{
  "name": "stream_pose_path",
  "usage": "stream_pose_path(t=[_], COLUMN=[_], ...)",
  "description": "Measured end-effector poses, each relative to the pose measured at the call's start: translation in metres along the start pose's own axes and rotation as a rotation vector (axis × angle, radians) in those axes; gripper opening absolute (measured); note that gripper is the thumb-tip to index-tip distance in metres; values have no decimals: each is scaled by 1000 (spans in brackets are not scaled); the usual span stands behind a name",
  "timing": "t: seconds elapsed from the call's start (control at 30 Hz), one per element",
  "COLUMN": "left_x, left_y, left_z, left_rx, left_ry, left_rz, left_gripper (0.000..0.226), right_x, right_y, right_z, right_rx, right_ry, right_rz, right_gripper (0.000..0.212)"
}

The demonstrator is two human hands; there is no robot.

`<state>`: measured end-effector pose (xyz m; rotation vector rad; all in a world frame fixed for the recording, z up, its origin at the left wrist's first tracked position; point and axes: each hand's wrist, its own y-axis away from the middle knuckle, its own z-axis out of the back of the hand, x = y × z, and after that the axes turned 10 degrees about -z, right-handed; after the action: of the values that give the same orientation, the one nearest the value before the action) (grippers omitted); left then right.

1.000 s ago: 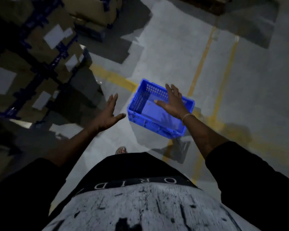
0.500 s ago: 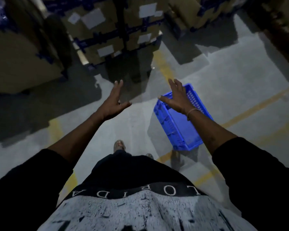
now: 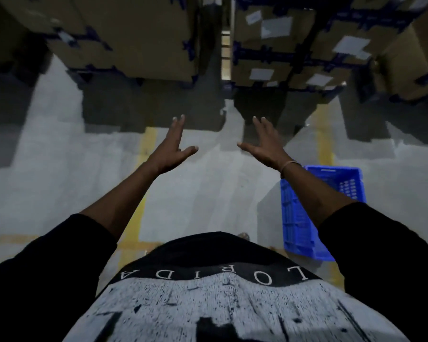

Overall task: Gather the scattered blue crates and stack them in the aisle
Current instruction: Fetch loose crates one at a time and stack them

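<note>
Head view, looking down past the person's chest at a dim warehouse floor. Two bare hands reach forward at the centre of the frame: the left hand [image 3: 172, 148] and the right hand [image 3: 262, 144], both with fingers straight and spread, thumbs pointing inward toward each other, holding nothing and well apart. A thin bracelet [image 3: 288, 165] circles the right wrist.

One blue crate [image 3: 299, 218] stands on the grey floor [image 3: 59, 174] at the lower right of the frame, partly hidden behind the right forearm; the little of its inside that shows holds nothing. Neither hand touches it.

Yellow floor lines [image 3: 143, 169] run through the middle of the frame. Across the top, stacked cardboard boxes [image 3: 139, 38] carry several white labels [image 3: 276, 28], too blurred to read.

The shirt [image 3: 208, 297] at the bottom shows upside-down letters reading "LORIDA".
</note>
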<state>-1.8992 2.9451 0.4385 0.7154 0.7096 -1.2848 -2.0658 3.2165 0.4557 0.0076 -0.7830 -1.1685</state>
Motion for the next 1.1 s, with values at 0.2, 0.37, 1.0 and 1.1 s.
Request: stream_pose_path(t=[0.2,0.37,1.0,1.1], left_x=[66,125,278,292], left_y=[82,150,292,298], left_z=[90,158,335,368], left_rx=[-123,-223,-685,-777], left_ry=[-9,-4,121,148], left_rz=[79,128,525,586], left_gripper=[97,97,98,98], right_x=[120,209,519,579], right_y=[3,-4,-107,-129], right_z=[-77,-149,-343,-365], right_rx=[63,127,490,547], right_ry=[-18,-28,111,148], right_rz=[94,148,518,569], right_gripper=[94,93,92,92])
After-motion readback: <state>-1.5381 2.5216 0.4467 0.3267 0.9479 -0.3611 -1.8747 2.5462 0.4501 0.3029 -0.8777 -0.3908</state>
